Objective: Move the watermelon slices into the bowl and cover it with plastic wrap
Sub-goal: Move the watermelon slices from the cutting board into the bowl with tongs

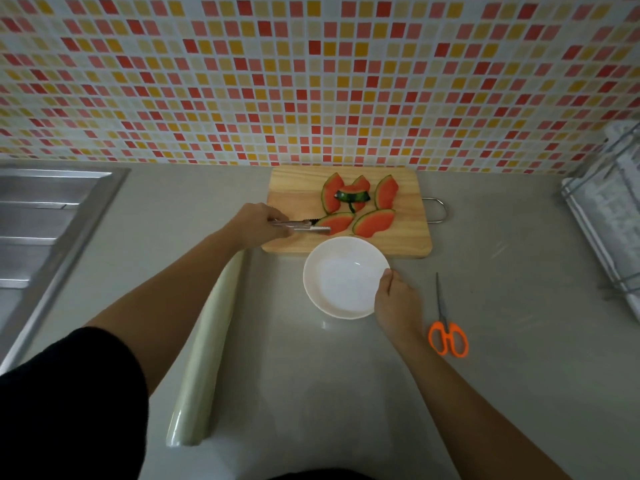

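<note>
Grey counter (485,237), tongs (300,226) gripping watermelon slice (335,221)

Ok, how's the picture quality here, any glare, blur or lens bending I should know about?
Head view: dim, flat light; the white bowl is brightest, with a faint glint inside. Wide-angle bending curves the tiled wall and sink edges. Slight softness at the left hand and tongs; scissors look sharp.

home kitchen | tiled backsplash (311,81) | steel sink (52,216) | counter (502,375) | dish rack (609,216)
</note>
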`<state>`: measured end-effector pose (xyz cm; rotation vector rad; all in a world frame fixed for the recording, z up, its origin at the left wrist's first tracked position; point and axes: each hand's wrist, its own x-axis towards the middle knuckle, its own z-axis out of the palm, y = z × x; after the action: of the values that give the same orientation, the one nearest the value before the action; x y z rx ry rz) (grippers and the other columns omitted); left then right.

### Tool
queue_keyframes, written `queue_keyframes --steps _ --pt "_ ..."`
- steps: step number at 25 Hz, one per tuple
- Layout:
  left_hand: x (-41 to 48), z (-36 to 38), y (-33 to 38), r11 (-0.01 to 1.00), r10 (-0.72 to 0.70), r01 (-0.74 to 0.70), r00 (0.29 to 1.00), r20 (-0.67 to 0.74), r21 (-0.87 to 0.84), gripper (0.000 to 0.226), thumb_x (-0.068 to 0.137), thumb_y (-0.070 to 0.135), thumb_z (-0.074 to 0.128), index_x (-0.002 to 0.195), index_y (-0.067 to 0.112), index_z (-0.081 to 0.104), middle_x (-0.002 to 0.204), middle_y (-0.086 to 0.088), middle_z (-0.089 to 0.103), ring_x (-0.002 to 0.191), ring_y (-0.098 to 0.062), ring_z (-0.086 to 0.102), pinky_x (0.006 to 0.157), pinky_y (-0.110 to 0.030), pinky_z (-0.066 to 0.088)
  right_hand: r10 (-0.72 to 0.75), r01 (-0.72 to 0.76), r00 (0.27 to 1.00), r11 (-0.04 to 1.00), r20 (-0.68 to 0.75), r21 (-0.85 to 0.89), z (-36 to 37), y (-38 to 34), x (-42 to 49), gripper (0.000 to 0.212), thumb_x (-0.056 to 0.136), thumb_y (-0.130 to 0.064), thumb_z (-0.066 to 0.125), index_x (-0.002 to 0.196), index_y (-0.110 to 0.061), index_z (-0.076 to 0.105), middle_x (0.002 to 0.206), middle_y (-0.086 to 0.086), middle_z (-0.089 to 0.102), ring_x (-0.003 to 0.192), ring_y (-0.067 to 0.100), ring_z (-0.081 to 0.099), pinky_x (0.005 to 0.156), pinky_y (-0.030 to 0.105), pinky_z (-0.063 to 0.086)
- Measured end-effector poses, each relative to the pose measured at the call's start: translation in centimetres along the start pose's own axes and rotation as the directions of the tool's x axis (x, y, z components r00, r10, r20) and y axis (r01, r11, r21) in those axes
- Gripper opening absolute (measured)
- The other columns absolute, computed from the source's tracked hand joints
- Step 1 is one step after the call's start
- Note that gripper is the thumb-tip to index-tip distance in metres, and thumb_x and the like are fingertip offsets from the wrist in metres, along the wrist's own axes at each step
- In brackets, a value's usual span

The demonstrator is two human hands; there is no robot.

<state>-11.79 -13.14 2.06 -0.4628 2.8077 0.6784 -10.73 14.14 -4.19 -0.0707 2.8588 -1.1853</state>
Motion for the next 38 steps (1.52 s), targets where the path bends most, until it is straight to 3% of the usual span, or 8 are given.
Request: queue_keyframes --steps 4,8,13,21,29,31,34,38 --pt "-1.2 2.4 0.9 0.997 0.082 -0.083 0.984 -0.157 0.003 0.033 0.086 0.034 0.065 0.113 0.015 0.068 0.109 -0.011 0.07 0.098 -0.029 0.062 0.087 -0.035 0.047 0.012 -0.012 1.0 1.0 0.018 -0.004 0.0 0.0 0.1 0.044 0.099 -0.024 0.027 0.088 0.002 0.059 0.088 0.024 0.067 0.084 0.041 0.06 0.064 0.03 0.032" --pt "-2.7 3.7 1.0 0.964 0.25 -0.204 0.917 -0.311 0.171 0.034 0.089 0.031 0.062 0.115 0.01 0.066 0.097 -0.015 0.068 0.085 -0.036 0.064 0.076 -0.04 0.051 0.015 -0.015 1.0 1.0 0.026 -0.021 -0.1 -0.1 0.0 0.043 0.099 -0.024 0.026 0.09 0.003 0.058 0.09 0.025 0.067 0.086 0.041 0.059 0.064 0.032 0.032" --pt "-3.2 4.1 0.7 0.972 0.224 -0.17 0.88 -0.419 0.162 0.031 0.089 0.021 0.063 0.114 0.003 0.065 0.096 -0.02 0.065 0.082 -0.042 0.063 0.071 -0.046 0.052 0.017 -0.016 0.999 0.999 0.03 -0.037 -0.2 -0.2 0.0 0.042 0.099 -0.024 0.026 0.091 0.002 0.058 0.091 0.023 0.067 0.086 0.04 0.059 0.065 0.03 0.032" --pt "-4.5 4.9 0.4 0.967 0.247 -0.186 0.862 -0.442 0.177 0.029 0.086 0.02 0.066 0.112 0.007 0.067 0.097 -0.015 0.066 0.078 -0.038 0.066 0.064 -0.044 0.054 0.027 -0.026 0.999 0.999 0.036 -0.025 -0.1 -0.1 0.0 0.043 0.099 -0.026 0.026 0.087 0.0 0.058 0.084 0.019 0.066 0.076 0.031 0.057 0.063 0.03 0.033" --pt "-4.1 3.9 0.6 0.938 0.323 -0.222 0.842 -0.432 0.268 0.024 0.089 0.02 0.063 0.104 0.003 0.07 0.092 -0.018 0.068 0.072 -0.042 0.065 0.061 -0.043 0.051 0.034 -0.035 0.999 0.999 0.034 0.013 -0.3 -0.3 0.0 0.043 0.099 -0.026 0.027 0.086 0.001 0.058 0.087 0.022 0.066 0.084 0.038 0.059 0.065 0.031 0.034" --pt "-4.1 3.4 0.9 0.959 0.261 -0.183 0.865 -0.429 0.215 0.025 0.09 0.022 0.061 0.105 0.005 0.071 0.095 -0.016 0.069 0.08 -0.039 0.065 0.067 -0.04 0.049 0.04 -0.041 0.998 0.999 0.039 0.027 -0.4 -0.3 0.0 0.043 0.099 -0.026 0.027 0.084 0.0 0.058 0.085 0.021 0.065 0.083 0.039 0.059 0.065 0.031 0.034" --pt "-5.2 1.8 1.4 0.986 0.095 -0.145 0.887 -0.453 -0.078 0.022 0.087 0.026 0.066 0.099 0.01 0.075 0.093 -0.01 0.073 0.081 -0.024 0.066 0.071 -0.028 0.047 0.069 -0.073 0.996 0.994 0.06 0.076 -0.5 -0.2 -0.1 0.042 0.099 -0.029 0.026 0.076 -0.007 0.053 0.075 0.013 0.06 0.078 0.035 0.058 0.064 0.031 0.035" --pt "-8.1 -1.8 1.7 0.916 0.031 -0.058 0.997 -0.073 -0.397 0.006 0.079 0.028 0.073 0.075 0.031 0.076 0.062 0.012 0.07 0.054 0.0 0.06 0.05 -0.005 0.041 0.07 -0.076 0.996 0.99 0.046 0.122 -0.5 -0.1 -0.2 0.042 0.099 -0.028 0.027 0.07 -0.008 0.05 0.075 0.017 0.062 0.073 0.034 0.057 0.062 0.031 0.034"
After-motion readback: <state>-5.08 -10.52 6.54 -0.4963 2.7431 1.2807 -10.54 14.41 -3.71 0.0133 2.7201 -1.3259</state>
